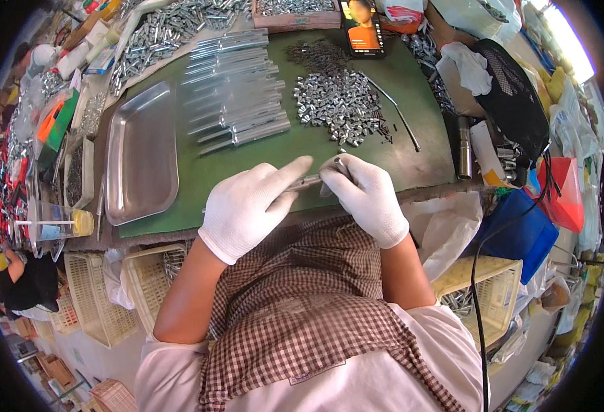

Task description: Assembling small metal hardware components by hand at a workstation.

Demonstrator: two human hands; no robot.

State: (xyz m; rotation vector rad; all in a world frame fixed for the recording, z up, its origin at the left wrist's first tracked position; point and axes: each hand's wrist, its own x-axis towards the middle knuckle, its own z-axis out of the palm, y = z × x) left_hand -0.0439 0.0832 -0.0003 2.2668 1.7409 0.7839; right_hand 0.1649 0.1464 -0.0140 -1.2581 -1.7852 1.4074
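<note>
We hold a thin metal rod (307,181) between our two gloved hands, just over the near edge of the green mat (178,206), close to our body. It looks like a small, stiff steel piece, light, and probably smooth and a little slippery, so we judge that the cotton gloves help the grip. The best place to hold it seems to be at the two ends, leaving the middle free, because it is too thin to take across its width.

Our left hand (247,206) is closed around one end, with the index finger stretched along the rod. Our right hand (367,196) pinches the other end with narrow fingertips; whether a second small part sits there we cannot tell.

Farther out on the mat lies a heap of small shiny metal pieces (336,103), near the hands but apart from them. To the left of the heap is a row of longer metal tubes (237,89), laid side by side. A steel tray (141,151) rests at the left end of the mat. A phone (362,27) stands at the far edge.
</note>
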